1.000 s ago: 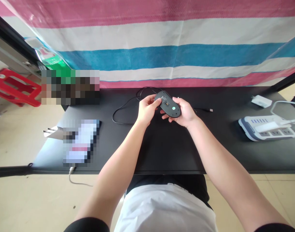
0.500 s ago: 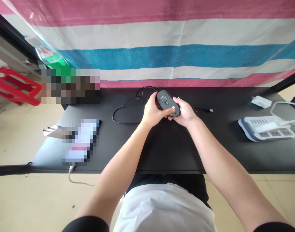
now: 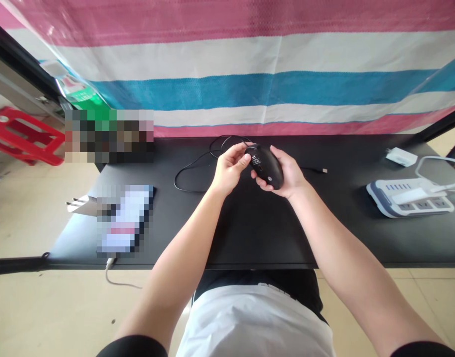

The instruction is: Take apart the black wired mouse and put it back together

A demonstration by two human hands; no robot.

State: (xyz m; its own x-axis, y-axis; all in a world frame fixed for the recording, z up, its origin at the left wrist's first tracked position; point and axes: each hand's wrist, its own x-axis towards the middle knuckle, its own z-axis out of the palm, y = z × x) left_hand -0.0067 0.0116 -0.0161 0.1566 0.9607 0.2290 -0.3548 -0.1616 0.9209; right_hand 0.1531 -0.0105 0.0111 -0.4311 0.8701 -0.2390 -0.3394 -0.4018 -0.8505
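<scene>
Black computer mouse (image 3: 270, 171), underside tilted up, is held above the table (image 3: 264, 233) toward its back edge. Right hand (image 3: 287, 173): gripping the rounded end. Left hand (image 3: 230, 167): pinching the front end — whether it also holds the cable (image 3: 175, 180) is hidden. Risk: the looped cable snagging under a slack grip could drop the mouse. Surface: dark, power strip (image 3: 398, 187) near the right edge. Room: striped tarpaulin (image 3: 249, 91) behind, red stool (image 3: 7, 130) beyond the left edge.

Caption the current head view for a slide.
Right hand holds a black computer mouse, underside partly showing, left hand at the mouse's edge, over a black table before a striped sheet.
</scene>
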